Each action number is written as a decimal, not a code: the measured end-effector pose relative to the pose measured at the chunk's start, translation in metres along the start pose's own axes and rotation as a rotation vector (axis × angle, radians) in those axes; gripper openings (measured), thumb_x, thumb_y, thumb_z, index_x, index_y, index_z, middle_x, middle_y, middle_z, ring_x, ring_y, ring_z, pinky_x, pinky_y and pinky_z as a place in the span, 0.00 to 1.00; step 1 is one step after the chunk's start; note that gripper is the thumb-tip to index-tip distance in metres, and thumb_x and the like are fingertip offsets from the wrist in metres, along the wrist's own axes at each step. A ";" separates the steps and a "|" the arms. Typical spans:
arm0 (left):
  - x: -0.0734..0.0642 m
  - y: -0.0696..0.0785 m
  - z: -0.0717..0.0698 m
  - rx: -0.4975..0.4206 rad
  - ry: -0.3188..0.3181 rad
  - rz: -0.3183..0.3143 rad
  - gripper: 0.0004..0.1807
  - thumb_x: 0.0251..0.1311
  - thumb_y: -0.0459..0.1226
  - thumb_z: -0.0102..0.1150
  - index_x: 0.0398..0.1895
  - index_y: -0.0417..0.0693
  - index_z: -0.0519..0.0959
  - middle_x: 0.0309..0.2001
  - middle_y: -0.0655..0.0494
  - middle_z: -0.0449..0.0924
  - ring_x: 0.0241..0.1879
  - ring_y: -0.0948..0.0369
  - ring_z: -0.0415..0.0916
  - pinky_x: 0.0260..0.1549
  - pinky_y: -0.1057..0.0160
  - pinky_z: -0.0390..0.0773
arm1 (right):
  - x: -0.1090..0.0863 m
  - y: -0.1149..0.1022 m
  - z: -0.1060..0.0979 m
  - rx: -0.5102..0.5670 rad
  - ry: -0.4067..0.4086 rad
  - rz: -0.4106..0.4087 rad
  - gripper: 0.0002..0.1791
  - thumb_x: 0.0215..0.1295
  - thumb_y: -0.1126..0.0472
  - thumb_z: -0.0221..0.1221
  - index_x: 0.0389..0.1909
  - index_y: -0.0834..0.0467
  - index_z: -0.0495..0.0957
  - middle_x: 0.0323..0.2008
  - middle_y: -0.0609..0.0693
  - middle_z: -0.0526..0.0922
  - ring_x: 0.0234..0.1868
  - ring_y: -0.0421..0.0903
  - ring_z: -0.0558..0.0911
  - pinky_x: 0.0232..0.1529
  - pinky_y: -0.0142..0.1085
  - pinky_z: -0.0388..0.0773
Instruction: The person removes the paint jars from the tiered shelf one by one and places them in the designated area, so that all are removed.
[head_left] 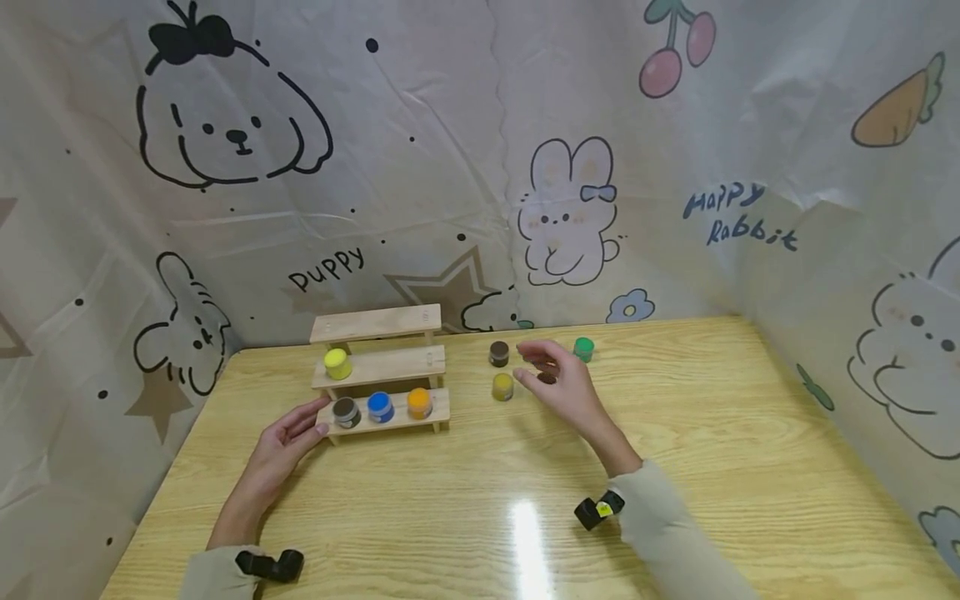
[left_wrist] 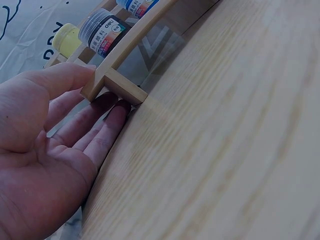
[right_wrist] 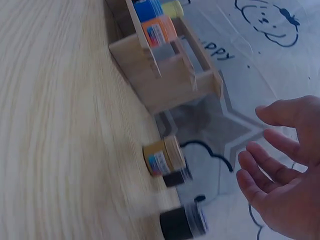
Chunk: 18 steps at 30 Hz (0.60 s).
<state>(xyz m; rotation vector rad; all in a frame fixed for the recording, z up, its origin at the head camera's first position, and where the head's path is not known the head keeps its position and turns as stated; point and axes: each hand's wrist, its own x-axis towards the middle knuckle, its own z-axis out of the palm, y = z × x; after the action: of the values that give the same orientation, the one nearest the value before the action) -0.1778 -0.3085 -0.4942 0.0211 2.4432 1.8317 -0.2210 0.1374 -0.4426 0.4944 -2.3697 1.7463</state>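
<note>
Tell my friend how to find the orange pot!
On the table, find the wooden rack with three steps. Along its lowest step, go right past the blue pot to the end. That's the orange pot, the only bright orange one there.

The head view is moderately bright and fairly even, with a white streak of glare on the table (head_left: 420,517) near the lower edge. Both wrist views are dimmer, with a bluish cast. In the left one, shadow darkens the left hand's fingertips (left_wrist: 119,111) under the shelf (left_wrist: 125,89); in the right one, the jars (right_wrist: 159,159) look soft, their label print unreadable.
</note>
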 end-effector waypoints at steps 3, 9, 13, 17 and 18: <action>-0.001 0.000 0.001 0.000 0.003 -0.006 0.34 0.74 0.45 0.60 0.77 0.41 0.65 0.76 0.41 0.61 0.59 0.81 0.67 0.54 0.79 0.72 | 0.004 -0.007 0.014 0.029 -0.040 -0.031 0.21 0.68 0.66 0.67 0.59 0.67 0.78 0.56 0.64 0.81 0.59 0.60 0.79 0.63 0.56 0.75; -0.001 -0.001 0.001 -0.008 0.003 -0.006 0.34 0.74 0.44 0.60 0.77 0.40 0.64 0.77 0.40 0.60 0.59 0.81 0.68 0.54 0.79 0.72 | 0.014 -0.020 0.042 0.030 -0.096 -0.091 0.22 0.68 0.64 0.67 0.60 0.65 0.78 0.55 0.61 0.83 0.57 0.58 0.81 0.62 0.50 0.77; 0.000 -0.001 0.002 -0.013 0.000 0.002 0.34 0.74 0.44 0.60 0.77 0.40 0.64 0.76 0.40 0.61 0.59 0.81 0.68 0.54 0.78 0.73 | 0.021 -0.030 0.060 0.018 -0.123 -0.118 0.22 0.68 0.63 0.67 0.61 0.63 0.78 0.56 0.60 0.83 0.56 0.54 0.81 0.61 0.46 0.78; 0.000 0.000 0.001 -0.004 0.002 -0.008 0.34 0.74 0.45 0.60 0.77 0.41 0.64 0.77 0.41 0.61 0.59 0.81 0.67 0.54 0.79 0.72 | 0.029 -0.040 0.079 0.041 -0.159 -0.131 0.23 0.68 0.63 0.68 0.62 0.63 0.77 0.55 0.59 0.83 0.56 0.54 0.81 0.62 0.45 0.77; 0.000 0.000 0.001 -0.001 0.003 -0.014 0.34 0.74 0.45 0.60 0.77 0.41 0.64 0.77 0.41 0.61 0.59 0.81 0.67 0.54 0.79 0.71 | 0.031 -0.042 0.083 0.053 -0.169 -0.134 0.23 0.68 0.63 0.68 0.62 0.63 0.77 0.55 0.60 0.83 0.56 0.55 0.81 0.62 0.46 0.77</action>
<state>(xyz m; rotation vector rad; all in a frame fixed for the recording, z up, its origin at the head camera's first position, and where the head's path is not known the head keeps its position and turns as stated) -0.1775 -0.3072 -0.4948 0.0014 2.4388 1.8284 -0.2293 0.0422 -0.4213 0.8187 -2.3412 1.7750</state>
